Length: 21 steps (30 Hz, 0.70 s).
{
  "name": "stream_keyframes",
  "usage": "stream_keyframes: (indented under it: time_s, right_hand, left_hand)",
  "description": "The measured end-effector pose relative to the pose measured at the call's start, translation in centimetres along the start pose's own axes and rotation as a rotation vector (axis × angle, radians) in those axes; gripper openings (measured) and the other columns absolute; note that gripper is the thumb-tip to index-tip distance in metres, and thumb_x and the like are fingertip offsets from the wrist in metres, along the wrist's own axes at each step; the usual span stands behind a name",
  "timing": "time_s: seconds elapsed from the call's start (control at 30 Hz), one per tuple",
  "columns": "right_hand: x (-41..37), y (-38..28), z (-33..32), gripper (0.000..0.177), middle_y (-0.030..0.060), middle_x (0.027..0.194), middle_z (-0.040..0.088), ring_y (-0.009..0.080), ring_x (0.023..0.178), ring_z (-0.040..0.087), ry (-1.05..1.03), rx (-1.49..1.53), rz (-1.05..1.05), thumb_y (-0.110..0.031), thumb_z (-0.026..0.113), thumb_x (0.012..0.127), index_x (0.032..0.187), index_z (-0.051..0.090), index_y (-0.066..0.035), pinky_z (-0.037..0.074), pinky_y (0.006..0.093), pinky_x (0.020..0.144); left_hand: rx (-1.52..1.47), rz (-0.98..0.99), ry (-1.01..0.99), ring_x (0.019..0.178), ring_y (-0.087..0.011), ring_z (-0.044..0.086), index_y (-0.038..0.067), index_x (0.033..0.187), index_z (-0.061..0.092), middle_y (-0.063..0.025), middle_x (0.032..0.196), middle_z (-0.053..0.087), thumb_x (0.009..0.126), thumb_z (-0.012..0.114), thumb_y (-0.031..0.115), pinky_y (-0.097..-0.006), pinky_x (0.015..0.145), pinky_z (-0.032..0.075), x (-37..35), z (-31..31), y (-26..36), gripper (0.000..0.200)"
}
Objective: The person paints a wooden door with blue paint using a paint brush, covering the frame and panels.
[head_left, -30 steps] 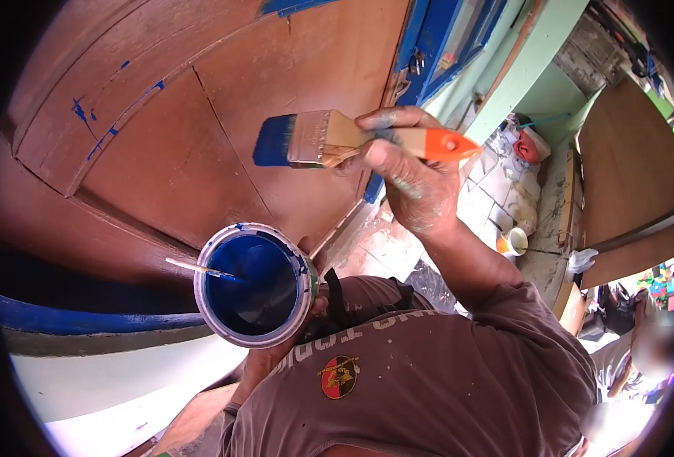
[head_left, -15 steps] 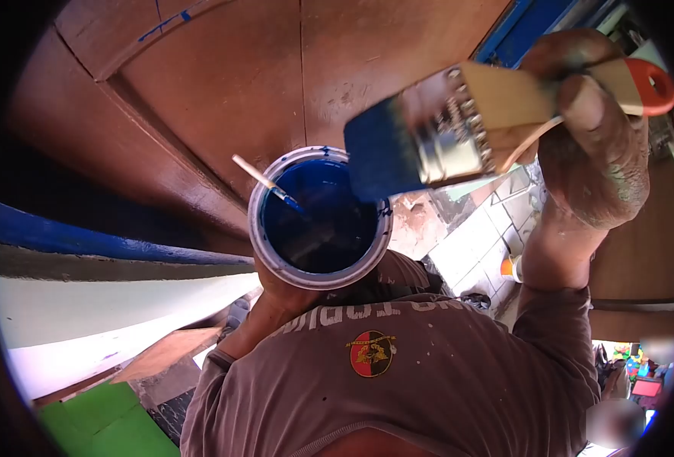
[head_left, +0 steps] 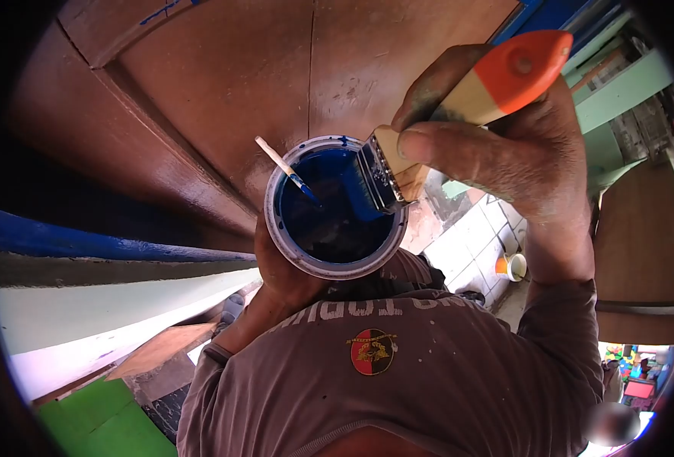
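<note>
My right hand (head_left: pixel 497 145) grips a wide paintbrush (head_left: pixel 508 76) by its pale handle with the orange end up. The brush's metal band is level with the rim and its bristles reach down into a round white paint can (head_left: pixel 337 273), at the right inside wall. Dark blue paint (head_left: pixel 325 236) fills the can, and blue smears mark its rim. A thin whitish stick (head_left: pixel 280 161) leans on the can's left rim, its blue-coated end in the paint. Below left of the can, my left hand (head_left: pixel 287 266) supports it; its fingers are mostly hidden behind the can.
A brown wooden panelled door (head_left: pixel 223 84) stands close in front. At left runs a wall with a blue band (head_left: pixel 108 247). A small white and orange tub (head_left: pixel 513 266) rests on the white tiled floor (head_left: pixel 466 259). Green flooring (head_left: pixel 101 426) lies lower left.
My right hand has moved left and turned the brush from sideways in the air to bristles-down inside the can. The can has shifted slightly right and up in view.
</note>
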State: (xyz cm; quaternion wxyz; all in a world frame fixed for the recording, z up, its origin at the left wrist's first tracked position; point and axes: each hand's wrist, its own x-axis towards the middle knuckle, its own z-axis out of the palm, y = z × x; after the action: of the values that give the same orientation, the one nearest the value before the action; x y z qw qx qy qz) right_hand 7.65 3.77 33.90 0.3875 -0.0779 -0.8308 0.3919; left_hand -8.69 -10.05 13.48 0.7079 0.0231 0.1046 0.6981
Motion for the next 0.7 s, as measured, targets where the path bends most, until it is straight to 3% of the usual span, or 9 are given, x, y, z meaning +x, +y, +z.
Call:
stream_keyframes:
  time_s: [0.1, 0.23, 0.37, 0.5, 0.6, 0.7]
  right_hand:
    - [0.6, -0.5, -0.6, 0.023, 0.0072, 0.085, 0.072, 0.0130, 0.076, 0.068, -0.094, -0.034, 0.187, -0.008, 0.087, 0.079, 0.093, 0.073, 0.003, 0.052, 0.0252, 0.067]
    - [0.9, -1.1, -1.2, 0.023, 0.0088, 0.086, 0.072, 0.0121, 0.064, 0.065, -0.071, 0.023, 0.248, -0.007, 0.086, 0.080, 0.095, 0.073, 0.004, 0.050, 0.0236, 0.057]
    - [1.0, -1.2, -2.4, 0.024, 0.0119, 0.085, 0.073, 0.0110, 0.055, 0.062, 0.076, 0.072, 0.023, -0.007, 0.085, 0.079, 0.095, 0.073, 0.006, 0.047, 0.0214, 0.048]
    - [0.7, -0.8, -2.6, 0.025, 0.0129, 0.087, 0.073, 0.0120, 0.057, 0.063, 0.058, -0.022, 0.028, -0.009, 0.086, 0.078, 0.092, 0.072, 0.006, 0.048, 0.0210, 0.049]
    - [0.8, 0.2, -1.9, 0.024, 0.0131, 0.087, 0.072, 0.0145, 0.059, 0.065, 0.000, 0.088, 0.089, -0.008, 0.085, 0.079, 0.093, 0.072, 0.006, 0.050, 0.0222, 0.050]
    - [0.2, 0.9, -2.6, 0.023, 0.0163, 0.091, 0.071, 0.0207, 0.066, 0.071, 0.059, 0.211, 0.168, -0.006, 0.079, 0.084, 0.099, 0.069, 0.008, 0.056, 0.0261, 0.051]
  left_hand:
    - [-0.010, 0.016, 0.047, 0.139, -0.0359, 0.049, 0.013, 0.152, 0.048, -0.0135, 0.153, 0.051, 0.096, 0.049, 0.070, -0.0569, 0.118, 0.038, 0.1, 0.4, 0.2, 0.080]
    - [-0.049, -0.021, 0.052, 0.138, -0.0358, 0.050, 0.012, 0.151, 0.049, -0.0135, 0.152, 0.052, 0.097, 0.048, 0.067, -0.0563, 0.118, 0.038, 0.4, 1.2, 0.6, 0.077]
    - [-0.038, 0.018, 0.025, 0.137, -0.0357, 0.051, 0.010, 0.150, 0.049, -0.0141, 0.152, 0.052, 0.099, 0.046, 0.064, -0.0563, 0.118, 0.039, 0.9, 0.3, 0.4, 0.074]
    - [-0.048, 0.027, -0.061, 0.138, -0.0369, 0.051, 0.008, 0.151, 0.048, -0.0158, 0.153, 0.051, 0.100, 0.045, 0.063, -0.0571, 0.118, 0.038, 1.3, 0.0, 0.6, 0.075]
    - [-0.033, -0.010, -0.102, 0.139, -0.0383, 0.049, 0.007, 0.151, 0.048, -0.0174, 0.153, 0.050, 0.100, 0.043, 0.064, -0.0578, 0.118, 0.038, 1.3, 2.2, 0.8, 0.076]
    - [-0.032, -0.024, -0.006, 0.139, -0.0391, 0.049, 0.008, 0.151, 0.047, -0.0179, 0.153, 0.051, 0.100, 0.043, 0.063, -0.0585, 0.118, 0.039, 1.7, 0.4, 0.6, 0.076]
